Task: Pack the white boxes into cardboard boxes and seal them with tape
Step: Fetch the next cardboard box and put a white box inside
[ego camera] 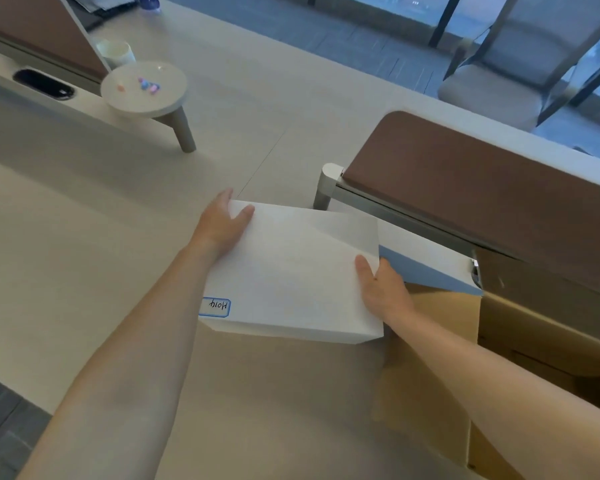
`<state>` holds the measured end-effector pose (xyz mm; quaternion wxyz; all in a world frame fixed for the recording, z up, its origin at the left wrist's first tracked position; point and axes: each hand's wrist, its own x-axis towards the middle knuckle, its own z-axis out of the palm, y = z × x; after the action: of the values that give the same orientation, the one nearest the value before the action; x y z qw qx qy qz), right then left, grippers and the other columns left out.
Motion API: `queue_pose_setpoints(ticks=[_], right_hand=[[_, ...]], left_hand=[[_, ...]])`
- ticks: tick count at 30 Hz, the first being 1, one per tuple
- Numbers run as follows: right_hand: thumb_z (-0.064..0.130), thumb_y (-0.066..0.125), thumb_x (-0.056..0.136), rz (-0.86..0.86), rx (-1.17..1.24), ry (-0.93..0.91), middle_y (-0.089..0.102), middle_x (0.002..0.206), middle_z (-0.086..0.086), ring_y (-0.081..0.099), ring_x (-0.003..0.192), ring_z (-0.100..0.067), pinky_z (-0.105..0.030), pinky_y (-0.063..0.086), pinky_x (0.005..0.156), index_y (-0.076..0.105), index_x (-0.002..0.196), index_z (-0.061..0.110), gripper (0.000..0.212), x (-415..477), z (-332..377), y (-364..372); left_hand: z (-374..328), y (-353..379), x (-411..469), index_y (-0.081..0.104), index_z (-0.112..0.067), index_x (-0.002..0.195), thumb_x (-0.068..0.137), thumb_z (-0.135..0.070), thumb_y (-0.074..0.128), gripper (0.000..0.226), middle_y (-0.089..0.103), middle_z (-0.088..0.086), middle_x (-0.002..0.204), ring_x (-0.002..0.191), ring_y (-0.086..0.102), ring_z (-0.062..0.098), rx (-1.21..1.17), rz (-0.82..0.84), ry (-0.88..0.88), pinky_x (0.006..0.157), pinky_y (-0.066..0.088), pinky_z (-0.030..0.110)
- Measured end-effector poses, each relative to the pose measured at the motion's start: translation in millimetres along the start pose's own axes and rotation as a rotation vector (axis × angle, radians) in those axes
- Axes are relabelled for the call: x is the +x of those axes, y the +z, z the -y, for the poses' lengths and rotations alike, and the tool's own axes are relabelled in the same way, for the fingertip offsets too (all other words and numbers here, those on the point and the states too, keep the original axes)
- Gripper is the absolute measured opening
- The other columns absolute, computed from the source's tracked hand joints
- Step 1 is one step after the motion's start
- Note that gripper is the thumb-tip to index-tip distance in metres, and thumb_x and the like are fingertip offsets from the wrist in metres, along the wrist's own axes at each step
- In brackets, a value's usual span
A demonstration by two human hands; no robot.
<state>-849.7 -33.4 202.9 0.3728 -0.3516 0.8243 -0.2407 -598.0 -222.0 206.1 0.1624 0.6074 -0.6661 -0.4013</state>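
Nearest, low on the right, stands the open carton, with one brown flap leaning out toward the table and its dark hollow further right. Just beyond that flap both hands hold a white box. The left hand clasps the far-left corner, thumb lying on the lid and fingers curled over the edge. The right hand clamps the right-hand edge, thumb on top and fingers tucked out of sight underneath. The box lies flat, its near-right corner overhanging the carton's flap (whether it rests on the table or is held a little above it, I cannot tell).

The move ahead likely turns on this: the carton's mouth lies right of the box and nearer the person. The box's long axis runs left to right, so the right hand is the nearer one and would lead the way in, the left following.

On the lid's near-left corner sits a blue-bordered label, handwritten and upside down from here; it seems to read "Holy".

Behind the right hand a second white box lies against a brown divider. Further off on the table are a round dish on legs holding small coloured bits, then a pale cup, and beyond the table a chair.
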Motion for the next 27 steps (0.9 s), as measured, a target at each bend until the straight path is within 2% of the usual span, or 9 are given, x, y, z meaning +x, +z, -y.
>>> queue_pose_setpoints(ticks=[2, 4, 6, 10, 13, 16, 22, 24, 27], right_hand=[[0.063, 0.032, 0.097, -0.012, -0.043, -0.019, 0.061, 0.120, -0.002, 0.060, 0.106, -0.024, -0.045, 0.051, 0.094, 0.044, 0.130, 0.018, 0.057, 4.0, -0.4, 0.8], [0.062, 0.031, 0.097, -0.002, -0.081, -0.039, 0.062, 0.120, -0.003, 0.060, 0.104, -0.024, -0.043, 0.052, 0.090, 0.045, 0.129, 0.018, 0.056, 9.4, 3.9, -1.2], [0.063, 0.029, 0.097, 0.016, -0.175, -0.076, 0.061, 0.121, -0.006, 0.059, 0.105, -0.026, -0.042, 0.051, 0.088, 0.045, 0.131, 0.018, 0.059, 19.5, 13.9, -6.3], [0.058, 0.023, 0.100, -0.049, -0.578, -0.153, 0.059, 0.120, -0.018, 0.055, 0.110, -0.038, -0.043, 0.043, 0.085, 0.048, 0.126, 0.010, 0.061, 45.5, 50.3, -14.1], [0.053, 0.036, 0.098, -0.207, -0.713, -0.341, 0.057, 0.118, -0.014, 0.053, 0.109, -0.035, -0.044, 0.045, 0.083, 0.052, 0.120, 0.009, 0.052, 42.8, 60.9, -11.5], [0.055, 0.046, 0.092, -0.313, -0.825, -0.558, 0.054, 0.098, -0.009, 0.052, 0.087, -0.028, -0.038, 0.046, 0.069, 0.053, 0.102, 0.009, 0.047, 19.9, 52.8, -7.1], [0.071, 0.031, 0.092, 0.085, -0.501, -0.058, 0.060, 0.105, -0.001, 0.060, 0.089, -0.023, -0.039, 0.052, 0.074, 0.049, 0.115, 0.013, 0.065, -11.9, 42.3, 3.2], [0.070, 0.031, 0.093, 0.188, -0.403, -0.042, 0.061, 0.107, -0.003, 0.060, 0.093, -0.024, -0.040, 0.051, 0.078, 0.050, 0.117, 0.011, 0.066, -15.3, 50.8, 12.8], [0.069, 0.033, 0.093, 0.200, -0.410, -0.130, 0.062, 0.105, -0.004, 0.061, 0.094, -0.026, -0.042, 0.052, 0.082, 0.054, 0.116, 0.011, 0.066, -11.5, 73.3, 28.1]], left_hand=[[-2.1, 5.2, 8.6, 0.055, -0.013, 0.137, 0.097, -0.045, 0.046, 0.052, 0.054, 0.013, 0.141, 0.133, 0.045, 0.034, 0.214, -0.041, 0.117, 0.113, 0.035, 0.040], [-0.4, 6.8, 8.8, 0.066, -0.013, 0.117, 0.094, -0.044, 0.040, 0.046, 0.062, 0.015, 0.120, 0.115, 0.054, 0.037, 0.293, -0.080, 0.148, 0.101, 0.044, 0.044], [7.0, 5.4, 4.1, 0.067, -0.013, 0.112, 0.097, -0.040, 0.044, 0.039, 0.063, 0.014, 0.115, 0.110, 0.056, 0.035, 0.291, -0.145, 0.129, 0.094, 0.047, 0.043], [17.9, 0.0, -9.4, 0.068, -0.019, 0.113, 0.097, -0.040, 0.048, 0.033, 0.063, 0.009, 0.118, 0.109, 0.057, 0.032, 0.231, -0.352, -0.041, 0.088, 0.045, 0.039], [20.7, -4.6, -14.6, 0.069, -0.020, 0.108, 0.097, -0.041, 0.045, 0.033, 0.062, 0.010, 0.115, 0.107, 0.057, 0.033, 0.219, -0.455, -0.157, 0.090, 0.046, 0.042], [16.5, -7.4, -19.8, 0.067, -0.022, 0.109, 0.097, -0.042, 0.041, 0.034, 0.059, 0.008, 0.116, 0.108, 0.057, 0.031, 0.244, -0.504, -0.241, 0.096, 0.042, 0.046], [21.4, -3.4, -65.7, 0.061, -0.005, 0.115, 0.097, -0.035, 0.032, 0.046, 0.061, 0.019, 0.116, 0.103, 0.061, 0.039, 0.441, -0.548, -0.425, 0.092, 0.039, 0.048], [31.6, -7.5, -90.0, 0.067, -0.003, 0.112, 0.096, -0.036, 0.031, 0.052, 0.067, 0.021, 0.109, 0.100, 0.064, 0.040, 0.534, -0.466, -0.513, 0.089, 0.045, 0.046], [35.9, -20.8, -111.1, 0.075, -0.010, 0.101, 0.091, -0.042, 0.039, 0.050, 0.077, 0.011, 0.089, 0.083, 0.073, 0.029, 0.331, -0.014, -0.671, 0.077, 0.053, 0.033]])
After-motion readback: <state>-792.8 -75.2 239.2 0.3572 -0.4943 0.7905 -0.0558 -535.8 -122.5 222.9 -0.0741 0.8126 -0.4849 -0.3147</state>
